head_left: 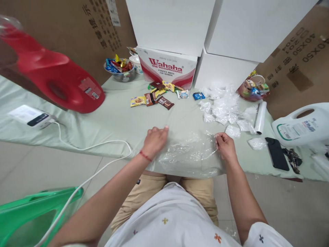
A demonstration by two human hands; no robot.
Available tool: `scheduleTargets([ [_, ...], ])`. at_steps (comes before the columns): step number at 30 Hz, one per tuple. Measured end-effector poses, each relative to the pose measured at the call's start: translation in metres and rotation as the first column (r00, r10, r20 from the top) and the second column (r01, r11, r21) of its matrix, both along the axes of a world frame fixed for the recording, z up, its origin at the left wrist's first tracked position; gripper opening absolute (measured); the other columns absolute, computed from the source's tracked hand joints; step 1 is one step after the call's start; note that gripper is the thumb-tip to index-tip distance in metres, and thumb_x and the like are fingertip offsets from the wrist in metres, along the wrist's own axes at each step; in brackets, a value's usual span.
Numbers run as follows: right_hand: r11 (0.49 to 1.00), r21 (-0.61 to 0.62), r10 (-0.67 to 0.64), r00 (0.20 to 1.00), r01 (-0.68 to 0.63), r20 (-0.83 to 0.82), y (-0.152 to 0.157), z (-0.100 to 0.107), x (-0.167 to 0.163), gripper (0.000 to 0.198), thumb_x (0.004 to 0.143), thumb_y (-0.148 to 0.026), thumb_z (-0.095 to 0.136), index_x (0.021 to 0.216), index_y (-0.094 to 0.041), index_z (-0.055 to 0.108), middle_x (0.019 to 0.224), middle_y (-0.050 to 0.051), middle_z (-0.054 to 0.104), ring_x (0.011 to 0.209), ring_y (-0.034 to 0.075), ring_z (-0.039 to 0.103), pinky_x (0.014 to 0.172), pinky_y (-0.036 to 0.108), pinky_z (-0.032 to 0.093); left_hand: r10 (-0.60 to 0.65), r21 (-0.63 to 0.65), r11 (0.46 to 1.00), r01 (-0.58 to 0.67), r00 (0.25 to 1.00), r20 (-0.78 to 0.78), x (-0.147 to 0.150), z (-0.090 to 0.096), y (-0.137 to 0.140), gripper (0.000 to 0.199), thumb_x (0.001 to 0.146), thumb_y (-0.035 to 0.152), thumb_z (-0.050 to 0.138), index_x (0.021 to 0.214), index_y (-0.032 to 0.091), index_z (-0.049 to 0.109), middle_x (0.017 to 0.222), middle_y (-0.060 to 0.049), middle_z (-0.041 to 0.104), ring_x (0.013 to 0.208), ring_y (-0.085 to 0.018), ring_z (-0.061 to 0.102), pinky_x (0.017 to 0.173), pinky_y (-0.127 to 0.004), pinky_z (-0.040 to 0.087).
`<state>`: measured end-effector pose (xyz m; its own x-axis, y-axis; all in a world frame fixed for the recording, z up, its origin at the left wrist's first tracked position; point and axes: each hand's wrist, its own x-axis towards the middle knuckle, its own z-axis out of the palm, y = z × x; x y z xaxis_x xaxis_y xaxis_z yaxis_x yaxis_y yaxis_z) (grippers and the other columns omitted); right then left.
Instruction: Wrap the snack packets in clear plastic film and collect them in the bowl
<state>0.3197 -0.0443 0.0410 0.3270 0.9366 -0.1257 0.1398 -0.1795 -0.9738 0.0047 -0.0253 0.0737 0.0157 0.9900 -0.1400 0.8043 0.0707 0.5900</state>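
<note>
A crinkled sheet of clear plastic film [189, 151] lies stretched over the near edge of the table, between my two hands. My right hand [226, 146] pinches its right end between thumb and fingertips. At the other end, my left hand [155, 142] is closed, its fingers curled and its thumb on the film's upper left corner; the exact grip is partly hidden. Beyond the film lie several wrapped snacks, among them a brown cocoa packet [166, 102], a yellow packet [138, 101] and a blue packet [198, 96].
Crumpled clear plastic bundles [221, 103] are heaped right of centre, beside a film roll [261, 117]. Farther right are a phone [277, 153], keys [293, 159] and a white jug [302, 125]. Leftward stand a red jug [59, 80], a candy bowl [120, 73] and a cabled white device [31, 116].
</note>
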Motion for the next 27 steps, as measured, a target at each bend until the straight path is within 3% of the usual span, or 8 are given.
scheduleTargets([
  [3, 1.000, -0.001, 0.011, 1.000, -0.011, 0.014, 0.003, 0.001, 0.002, 0.025, 0.077, -0.044, 0.070, 0.081, -0.021, 0.060, 0.056, -0.007, 0.051, 0.043, 0.009, 0.040, 0.042, 0.023, 0.028, -0.154, -0.045, 0.988, 0.151, 0.984, -0.087, 0.039, -0.010, 0.026, 0.057, 0.091, 0.068, 0.049, 0.078, 0.017, 0.071, 0.117, -0.020, 0.067, 0.126, -0.038, 0.052, 0.104, -0.053, 0.044],
  [5, 1.000, 0.002, 0.007, 0.999, -0.007, 0.041, 0.007, 0.001, 0.008, 0.028, 0.077, -0.047, 0.070, 0.082, -0.021, 0.061, 0.057, -0.007, 0.052, 0.043, 0.009, 0.041, 0.042, 0.024, 0.030, -0.276, -0.042, 0.959, 0.280, 0.958, 0.077, 0.056, -0.016, 0.038, 0.042, 0.076, 0.061, 0.072, 0.073, 0.019, 0.069, 0.115, -0.014, 0.068, 0.124, -0.035, 0.054, 0.102, -0.046, 0.046],
  [8, 1.000, -0.004, -0.004, 0.993, 0.004, 0.116, 0.014, -0.002, 0.024, 0.031, 0.078, -0.051, 0.069, 0.082, -0.021, 0.061, 0.058, -0.006, 0.053, 0.044, 0.010, 0.042, 0.044, 0.025, 0.032, -0.335, -0.050, 0.929, 0.366, 0.891, 0.305, 0.056, -0.019, 0.052, 0.031, 0.078, 0.048, 0.071, 0.069, 0.020, 0.061, 0.085, -0.005, 0.069, 0.090, -0.021, 0.064, 0.082, -0.032, 0.052],
  [13, 0.995, -0.078, 0.077, 0.975, -0.061, 0.210, 0.039, -0.017, 0.040, 0.031, 0.082, -0.052, 0.064, 0.083, -0.022, 0.063, 0.055, -0.006, 0.052, 0.045, 0.012, 0.043, 0.046, 0.026, 0.033, -0.175, -0.215, 0.905, 0.366, 0.782, 0.598, 0.018, -0.008, 0.084, 0.027, 0.081, 0.042, 0.073, 0.078, 0.019, 0.059, 0.057, 0.004, 0.054, 0.048, -0.010, 0.048, 0.051, -0.024, 0.040],
  [17, 0.987, -0.050, 0.161, 0.924, -0.153, 0.346, 0.068, -0.026, 0.026, 0.032, 0.086, -0.052, 0.059, 0.079, -0.021, 0.063, 0.058, -0.003, 0.056, 0.051, 0.014, 0.047, 0.053, 0.026, 0.038, -0.070, -0.150, 0.982, 0.118, 0.954, 0.291, -0.009, 0.008, 0.113, 0.020, 0.074, 0.027, 0.078, 0.069, 0.019, 0.060, 0.062, 0.001, 0.057, 0.056, -0.014, 0.052, 0.058, -0.028, 0.044],
  [21, 0.989, -0.002, 0.132, 0.883, -0.147, 0.450, 0.089, -0.027, 0.000, 0.035, 0.091, -0.051, 0.052, 0.076, -0.022, 0.062, 0.059, -0.002, 0.058, 0.059, 0.017, 0.053, 0.059, 0.027, 0.040, 0.184, 0.308, 0.931, -0.195, 0.981, 0.065, -0.005, 0.036, 0.107, 0.009, 0.087, 0.019, 0.061, 0.078, 0.020, 0.060, 0.087, -0.008, 0.064, 0.090, -0.024, 0.061, 0.082, -0.037, 0.048],
  [23, 0.987, -0.001, 0.142, 0.874, -0.159, 0.465, 0.093, -0.026, -0.010, 0.034, 0.092, -0.050, 0.050, 0.074, -0.023, 0.061, 0.059, -0.002, 0.057, 0.062, 0.018, 0.055, 0.061, 0.028, 0.041, 0.176, 0.559, 0.818, -0.136, 0.984, -0.018, 0.011, 0.048, 0.086, 0.014, 0.094, 0.026, 0.054, 0.085, 0.020, 0.063, 0.098, -0.010, 0.066, 0.101, -0.026, 0.060, 0.090, -0.040, 0.048],
  [27, 0.981, -0.014, 0.175, 0.864, -0.191, 0.472, 0.089, -0.021, -0.019, 0.033, 0.094, -0.047, 0.049, 0.075, -0.023, 0.059, 0.060, -0.002, 0.058, 0.064, 0.018, 0.056, 0.065, 0.028, 0.041, -0.110, 0.441, 0.863, 0.246, 0.944, -0.310, 0.038, 0.040, 0.040, 0.035, 0.101, 0.040, 0.046, 0.086, 0.020, 0.070, 0.097, -0.011, 0.071, 0.103, -0.029, 0.063, 0.097, -0.050, 0.046],
])
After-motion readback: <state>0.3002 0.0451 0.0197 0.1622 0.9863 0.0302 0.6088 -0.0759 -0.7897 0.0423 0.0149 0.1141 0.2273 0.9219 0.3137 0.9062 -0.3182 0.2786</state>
